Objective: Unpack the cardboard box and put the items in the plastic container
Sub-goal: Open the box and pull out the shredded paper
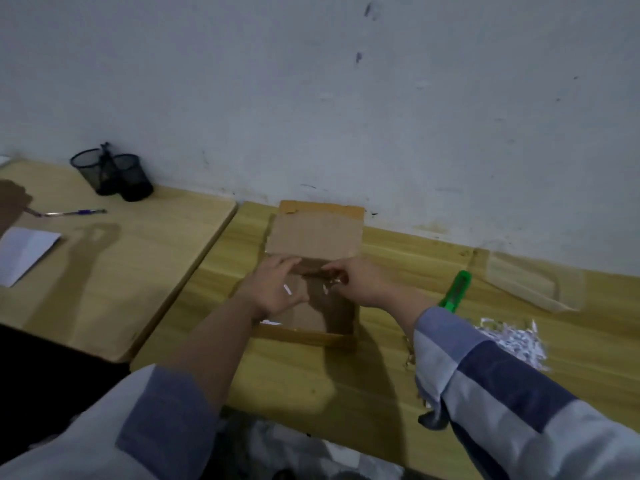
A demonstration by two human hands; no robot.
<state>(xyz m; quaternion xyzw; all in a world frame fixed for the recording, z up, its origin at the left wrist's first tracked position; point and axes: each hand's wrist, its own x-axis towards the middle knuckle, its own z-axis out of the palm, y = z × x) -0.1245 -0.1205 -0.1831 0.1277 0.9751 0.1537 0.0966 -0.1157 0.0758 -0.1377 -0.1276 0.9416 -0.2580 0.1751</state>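
I'm at an office-like workspace: two wooden desks (114,282) against a scuffed white wall (311,98), mesh pen holders (114,176), pen (74,213), paper (24,252).

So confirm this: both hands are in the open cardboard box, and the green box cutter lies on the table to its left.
Not quite. The head view shows the green box cutter on the table to the right of the cardboard box, not the left. Both the left hand and the right hand are indeed in the open box.
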